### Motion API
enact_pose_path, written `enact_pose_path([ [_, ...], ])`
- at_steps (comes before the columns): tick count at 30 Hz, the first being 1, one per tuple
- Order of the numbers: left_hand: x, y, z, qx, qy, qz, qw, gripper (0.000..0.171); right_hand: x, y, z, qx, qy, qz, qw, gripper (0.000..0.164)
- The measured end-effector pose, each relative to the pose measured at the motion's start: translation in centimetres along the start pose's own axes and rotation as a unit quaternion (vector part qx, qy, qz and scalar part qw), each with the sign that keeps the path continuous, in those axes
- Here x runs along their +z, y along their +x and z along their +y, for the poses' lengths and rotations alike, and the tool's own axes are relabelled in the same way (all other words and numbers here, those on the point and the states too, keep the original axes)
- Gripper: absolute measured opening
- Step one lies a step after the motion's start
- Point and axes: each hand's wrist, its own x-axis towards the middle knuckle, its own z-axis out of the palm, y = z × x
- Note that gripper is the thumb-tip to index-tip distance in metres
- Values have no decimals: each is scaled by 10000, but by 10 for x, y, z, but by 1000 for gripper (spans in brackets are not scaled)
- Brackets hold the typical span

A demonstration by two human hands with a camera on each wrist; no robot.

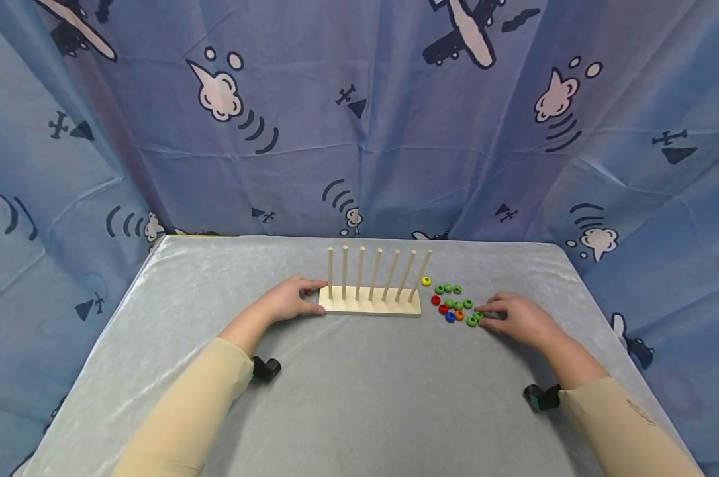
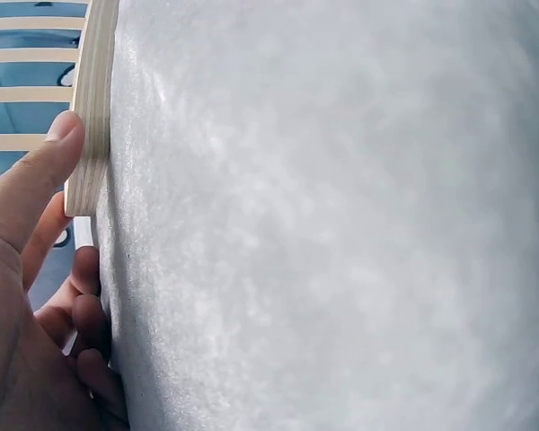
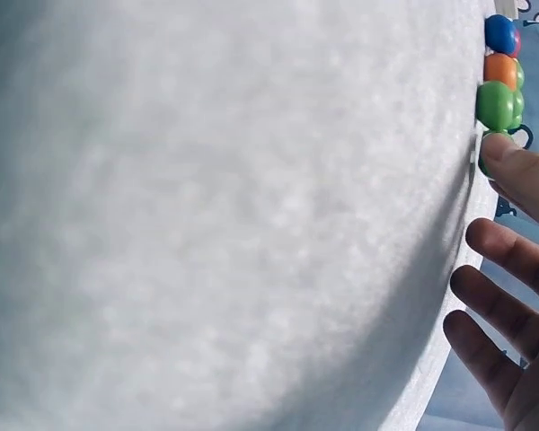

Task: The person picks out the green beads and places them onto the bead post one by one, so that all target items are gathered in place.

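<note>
A wooden peg board [image 1: 368,305] with a row of several upright pegs stands mid-table. My left hand [image 1: 289,298] grips its left end; in the left wrist view the thumb [image 2: 65,135] lies on the front of the base and a finger reaches behind. To the right lies a loose cluster of round beads: several green ones, red beads [image 1: 435,300], a blue bead [image 1: 450,317], an orange bead [image 1: 459,315] and a yellow bead [image 1: 426,281]. At the cluster's right edge my right hand [image 1: 517,320] pinches a green bead [image 1: 479,316], partly hidden by the thumb in the right wrist view.
A pale grey cloth covers the table [image 1: 359,397]. Behind it and at both sides hangs a blue curtain [image 1: 312,132] with plane prints. Each wrist carries a small black camera mount, one at the left [image 1: 267,370] and one at the right [image 1: 541,397].
</note>
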Motion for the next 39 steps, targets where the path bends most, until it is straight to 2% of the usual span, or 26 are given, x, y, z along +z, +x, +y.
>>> enact_pose_path([
  [7, 1, 0, 0, -44, -43, -24, 10000, 68, -7, -3, 2, 48, 167, 123, 9998, 28],
  [13, 1, 1, 0, -28, -77, 7, 10000, 69, -17, -6, -1, 97, 72, 180, 9998, 29],
  [25, 0, 1, 2, -85, -73, -45, 9999, 69, -36, -5, -24, 653, 445, 291, 9965, 37],
  [31, 1, 1, 1, -136, -44, -69, 9999, 69, -43, 6, -43, 631, 642, 448, 9949, 36],
  [39, 1, 3, 1, -13, -75, -76, 9999, 68, -56, 25, -70, 199, 934, 877, 9916, 36],
])
